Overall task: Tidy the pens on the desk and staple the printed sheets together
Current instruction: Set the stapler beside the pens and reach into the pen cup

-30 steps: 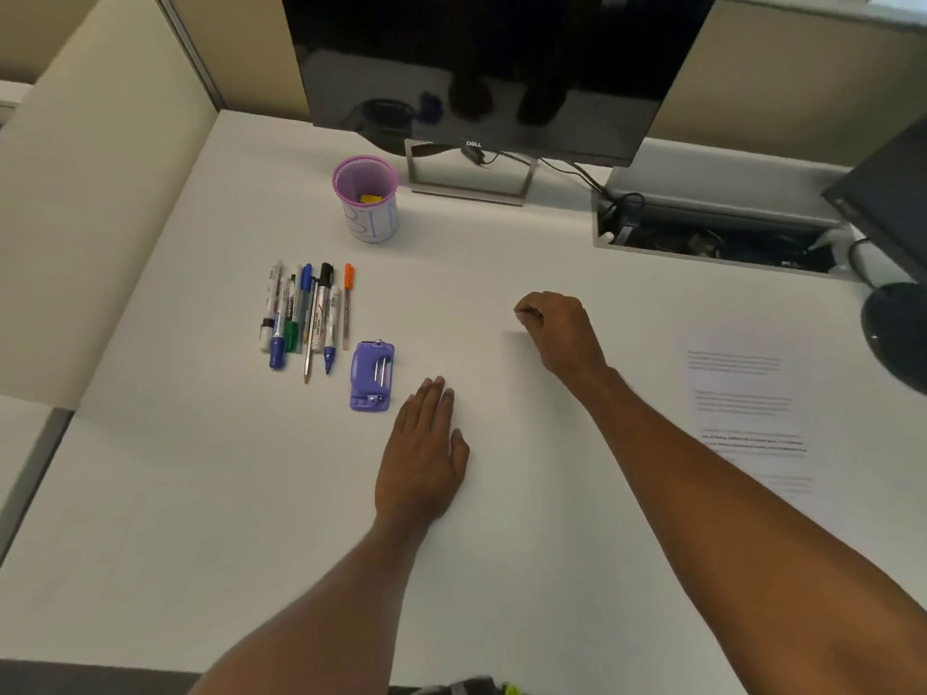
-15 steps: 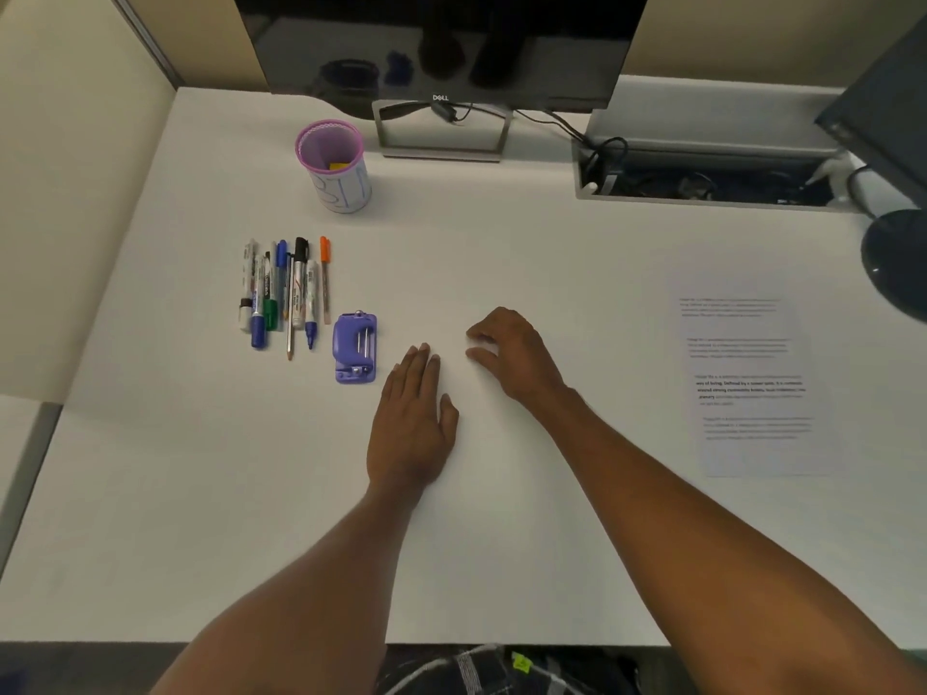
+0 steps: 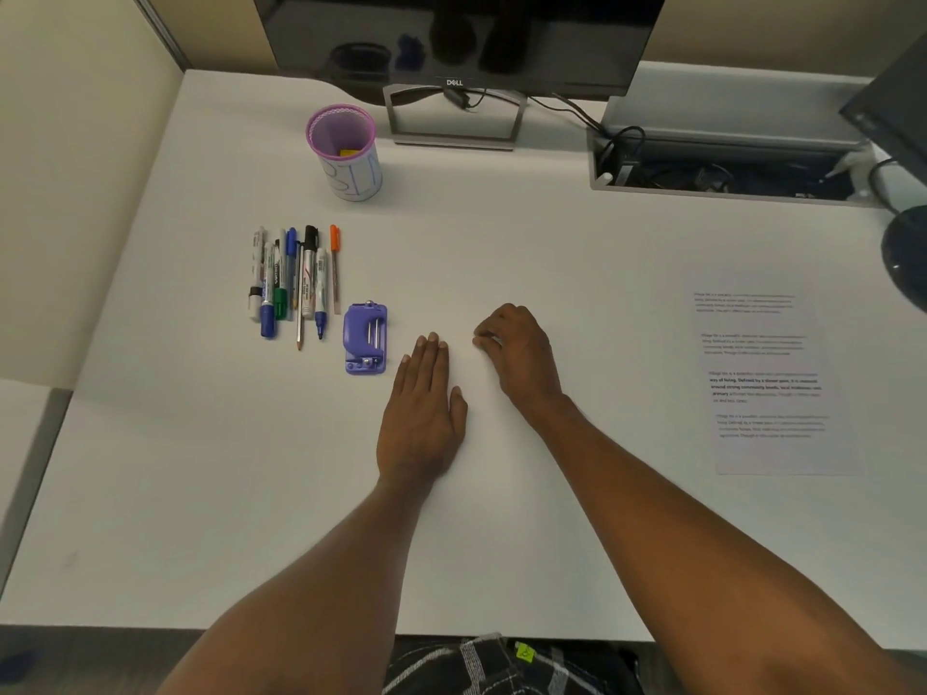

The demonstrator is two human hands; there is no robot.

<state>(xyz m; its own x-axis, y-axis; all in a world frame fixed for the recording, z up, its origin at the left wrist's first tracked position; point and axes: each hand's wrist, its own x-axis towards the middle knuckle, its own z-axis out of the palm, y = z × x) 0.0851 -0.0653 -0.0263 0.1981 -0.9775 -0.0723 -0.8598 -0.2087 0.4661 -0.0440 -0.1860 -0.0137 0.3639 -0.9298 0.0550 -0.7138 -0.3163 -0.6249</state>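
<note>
One head view looks forward and steeply down from above the desk [image 3: 200, 494], near, with the monitor [image 3: 451, 37] at top.

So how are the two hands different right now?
The left hand lies flat, palm down, fingers straight and together; the right hand is curled, fingertips bent down onto the desk. The left hand sits nearer the purple stapler; the right hand is farther from it. Both are bare, rest on the desk and hold nothing.
</note>
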